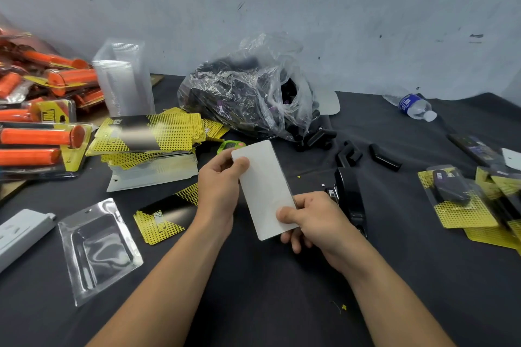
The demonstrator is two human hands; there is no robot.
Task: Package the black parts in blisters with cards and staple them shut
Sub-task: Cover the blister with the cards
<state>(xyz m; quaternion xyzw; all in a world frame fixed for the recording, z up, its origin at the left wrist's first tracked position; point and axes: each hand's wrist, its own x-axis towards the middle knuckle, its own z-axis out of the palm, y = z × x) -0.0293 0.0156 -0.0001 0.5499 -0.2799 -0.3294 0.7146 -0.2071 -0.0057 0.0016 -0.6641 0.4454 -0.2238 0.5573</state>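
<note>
A pale grey-blue wall (366, 8) is running across the whole far side, and it is showing dark scuffs (476, 36) and small specks, most of them toward the right. A dark grey cloth (282, 290) is covering the tabletop (423, 276) from the near edge to the wall, wrinkling slightly at the far right. At the left edge a strip of brown surface (12, 190) is peeking out. Soft, even light is falling everywhere.

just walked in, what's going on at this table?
A person holds a card, white side up: left hand at its far end, right hand at its near end. An empty blister lies to the left, the black stapler beside the right hand, the bag of black parts behind. Filled packs sit far right.
</note>
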